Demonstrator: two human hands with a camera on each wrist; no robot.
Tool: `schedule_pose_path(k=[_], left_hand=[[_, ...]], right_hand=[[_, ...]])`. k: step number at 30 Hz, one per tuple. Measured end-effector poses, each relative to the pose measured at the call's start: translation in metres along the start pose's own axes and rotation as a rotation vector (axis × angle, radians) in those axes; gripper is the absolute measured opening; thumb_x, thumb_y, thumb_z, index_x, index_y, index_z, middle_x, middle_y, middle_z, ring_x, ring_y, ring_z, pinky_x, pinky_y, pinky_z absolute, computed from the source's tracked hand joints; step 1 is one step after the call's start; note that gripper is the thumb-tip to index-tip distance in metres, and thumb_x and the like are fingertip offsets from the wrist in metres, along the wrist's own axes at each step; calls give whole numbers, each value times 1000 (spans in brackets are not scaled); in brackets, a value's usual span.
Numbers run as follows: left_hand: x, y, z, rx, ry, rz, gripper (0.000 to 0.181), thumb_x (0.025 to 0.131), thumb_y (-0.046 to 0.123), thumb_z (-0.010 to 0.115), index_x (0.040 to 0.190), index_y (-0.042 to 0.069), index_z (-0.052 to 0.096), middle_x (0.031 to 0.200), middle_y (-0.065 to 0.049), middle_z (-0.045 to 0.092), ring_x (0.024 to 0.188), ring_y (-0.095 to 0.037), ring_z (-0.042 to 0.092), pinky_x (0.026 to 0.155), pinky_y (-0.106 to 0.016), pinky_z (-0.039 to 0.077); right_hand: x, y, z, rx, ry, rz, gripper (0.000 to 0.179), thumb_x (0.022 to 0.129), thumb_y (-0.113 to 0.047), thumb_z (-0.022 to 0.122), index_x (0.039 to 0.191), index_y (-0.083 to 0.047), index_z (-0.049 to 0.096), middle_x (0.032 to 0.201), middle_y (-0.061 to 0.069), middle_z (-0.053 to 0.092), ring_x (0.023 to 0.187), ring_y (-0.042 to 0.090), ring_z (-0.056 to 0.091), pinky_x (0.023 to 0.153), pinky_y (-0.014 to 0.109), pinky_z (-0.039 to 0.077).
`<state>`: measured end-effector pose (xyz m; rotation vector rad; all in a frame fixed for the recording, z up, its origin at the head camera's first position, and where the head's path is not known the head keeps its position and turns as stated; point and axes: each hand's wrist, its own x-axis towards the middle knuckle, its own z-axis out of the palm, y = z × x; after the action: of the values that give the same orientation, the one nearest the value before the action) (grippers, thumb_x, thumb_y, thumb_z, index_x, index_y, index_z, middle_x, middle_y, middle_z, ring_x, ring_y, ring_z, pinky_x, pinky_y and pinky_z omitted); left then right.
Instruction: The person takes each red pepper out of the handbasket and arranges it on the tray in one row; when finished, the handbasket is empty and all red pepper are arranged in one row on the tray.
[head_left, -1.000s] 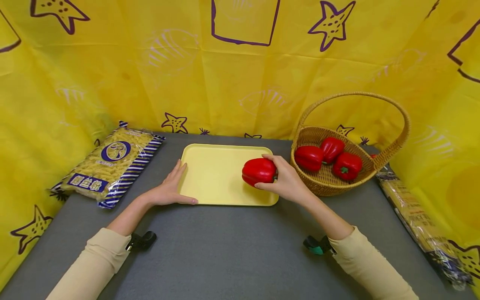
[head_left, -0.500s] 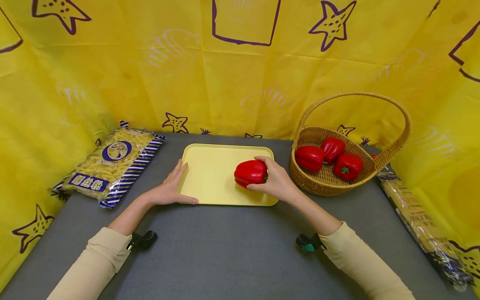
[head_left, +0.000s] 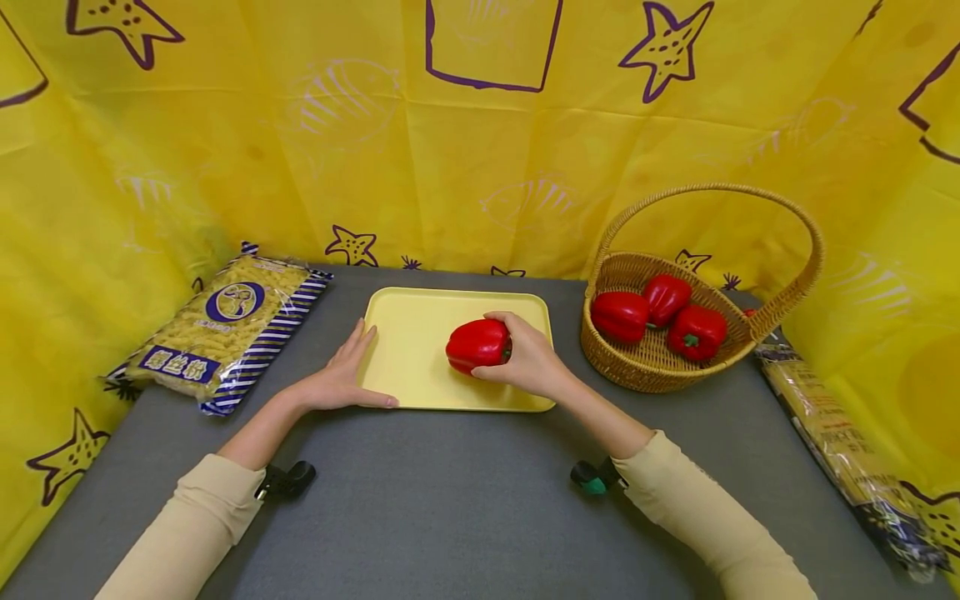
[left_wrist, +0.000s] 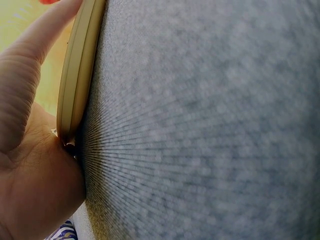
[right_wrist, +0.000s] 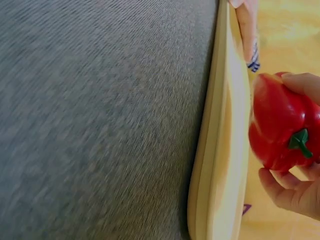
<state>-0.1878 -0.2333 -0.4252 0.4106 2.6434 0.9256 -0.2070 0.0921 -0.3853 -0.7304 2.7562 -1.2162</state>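
Observation:
My right hand (head_left: 528, 357) grips a red bell pepper (head_left: 477, 347) between thumb and fingers, over the yellow tray (head_left: 405, 333). In the right wrist view the bell pepper (right_wrist: 280, 120) shows its green stem and sits above the tray's rim (right_wrist: 212, 165). My left hand (head_left: 337, 375) rests at the tray's left front corner, fingers spread along the left side and thumb along the front rim. In the left wrist view the left hand (left_wrist: 35, 165) lies against the corner of the tray (left_wrist: 80, 75).
A wicker basket (head_left: 637, 379) with a tall handle holds 3 red bell peppers (head_left: 618, 317) at the right. A bag of spiral pasta (head_left: 217, 325) lies at the left. Another long plastic package (head_left: 832, 442) lies along the right edge. A yellow curtain (head_left: 450, 167) hangs behind the grey table (head_left: 435, 500).
My right hand has carried the bell pepper leftward over the tray, from its right part to nearer the middle. The left hand has stayed at the tray's corner.

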Motion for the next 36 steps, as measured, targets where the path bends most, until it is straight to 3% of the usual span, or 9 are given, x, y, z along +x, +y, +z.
schedule_pose_path(k=[19, 30, 36], left_hand=[[0, -1, 1, -5, 11, 7, 129, 73, 55, 80, 155, 3, -5, 159, -18, -21, 145, -44, -8, 108, -68, 4], [1, 0, -1, -13, 30, 33, 133, 71, 52, 82, 153, -3, -8, 159, -22, -17, 145, -43, -6, 110, -65, 8], [0, 1, -1, -18, 37, 44, 133, 72, 51, 83, 152, -5, -8, 159, -23, -16, 146, -41, -8, 111, -63, 8]], right_hand=[[27, -25, 30, 15, -59, -39, 81, 74, -24, 85, 141, -7, 42, 134, 7, 52, 116, 22, 53, 87, 35, 53], [44, -34, 39, 31, -90, 26, 82, 75, -25, 85, 139, -6, 38, 127, 8, 56, 111, 21, 55, 86, 33, 53], [54, -38, 42, 1, -92, 9, 81, 74, -26, 85, 138, -6, 40, 125, 8, 56, 111, 21, 54, 86, 32, 52]])
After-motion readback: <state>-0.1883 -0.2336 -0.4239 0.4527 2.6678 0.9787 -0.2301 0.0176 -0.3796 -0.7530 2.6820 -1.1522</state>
